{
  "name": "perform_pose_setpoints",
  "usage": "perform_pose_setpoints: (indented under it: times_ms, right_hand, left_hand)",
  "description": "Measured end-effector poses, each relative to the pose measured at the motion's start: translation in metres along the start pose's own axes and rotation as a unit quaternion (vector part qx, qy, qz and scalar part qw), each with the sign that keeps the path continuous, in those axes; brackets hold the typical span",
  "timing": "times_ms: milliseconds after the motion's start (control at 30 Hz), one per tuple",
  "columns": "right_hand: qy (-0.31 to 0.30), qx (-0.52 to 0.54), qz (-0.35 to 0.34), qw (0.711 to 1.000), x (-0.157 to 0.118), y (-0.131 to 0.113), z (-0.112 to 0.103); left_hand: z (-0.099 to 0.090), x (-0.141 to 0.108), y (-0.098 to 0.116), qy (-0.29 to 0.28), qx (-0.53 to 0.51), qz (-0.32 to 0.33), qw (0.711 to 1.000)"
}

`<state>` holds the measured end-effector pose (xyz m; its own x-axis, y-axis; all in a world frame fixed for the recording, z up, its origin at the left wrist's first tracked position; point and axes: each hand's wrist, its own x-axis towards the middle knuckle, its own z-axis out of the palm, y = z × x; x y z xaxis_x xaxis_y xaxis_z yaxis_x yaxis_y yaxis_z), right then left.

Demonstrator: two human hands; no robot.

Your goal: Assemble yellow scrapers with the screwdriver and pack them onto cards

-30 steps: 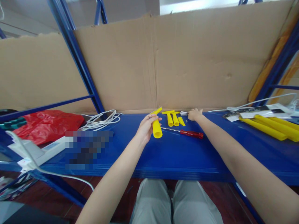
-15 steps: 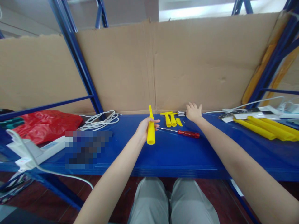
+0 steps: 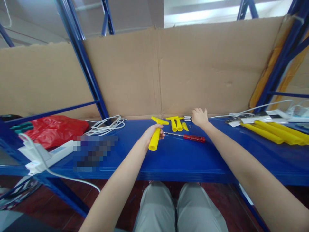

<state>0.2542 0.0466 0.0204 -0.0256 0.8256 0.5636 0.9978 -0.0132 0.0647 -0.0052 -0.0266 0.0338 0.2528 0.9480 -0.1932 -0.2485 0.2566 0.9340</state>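
My left hand [image 3: 150,132] is closed around the grip of a yellow T-shaped plastic handle [image 3: 154,140]. Its crossbar points away from me and its round end towards me. At the back of the blue shelf, my right hand [image 3: 199,116] has its fingers curled down beside small metal pieces [image 3: 187,118]; whatever is under the fingertips is hidden. Two more yellow T-shaped handles [image 3: 174,124] lie between the hands, with a small yellow wedge-like piece [image 3: 184,126] alongside. In front of these rests a screwdriver [image 3: 194,138] with a red handle, its shaft pointing left.
Several yellow tubes [image 3: 285,133] and flat packets [image 3: 256,117] lie on the right. On the left are a coiled white cable [image 3: 108,125], a red plastic bag [image 3: 58,129] and a white power strip [image 3: 60,151]. A cardboard sheet [image 3: 205,71] stands along the back between blue posts.
My left hand has turned the yellow handle, so its crossbar now shows broadside and its round end has swung left. My right hand's fingers have drawn in from a more spread pose.
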Motion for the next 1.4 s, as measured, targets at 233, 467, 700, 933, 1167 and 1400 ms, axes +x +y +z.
perform_pose_setpoints:
  times_ms: [233,467,700,933,1167,1400]
  right_hand:
    - [-0.166,0.133,0.005,0.977,0.008,-0.003,-0.032]
    - [-0.33,0.298,-0.129,0.886,-0.023,0.011,-0.055]
    - [-0.299,0.277,-0.14,0.902,-0.041,0.006,-0.044]
    - [-0.223,0.264,-0.12,0.931,-0.045,-0.009,-0.032]
    - [-0.244,0.3,-0.142,0.911,-0.052,-0.005,-0.042]
    - [-0.301,0.263,-0.134,0.907,-0.053,-0.005,-0.038]
  left_hand:
    - [-0.001,0.001,-0.006,-0.025,0.022,0.03,0.999]
    - [0.0,-0.002,-0.006,-0.024,0.024,0.038,0.999]
    - [-0.004,0.005,-0.007,-0.004,0.02,0.028,0.999]
    - [-0.003,0.005,-0.005,0.029,0.045,0.049,0.997]
    - [-0.003,0.005,-0.004,0.085,0.067,0.061,0.992]
    - [-0.011,0.015,-0.008,0.207,0.17,0.116,0.957]
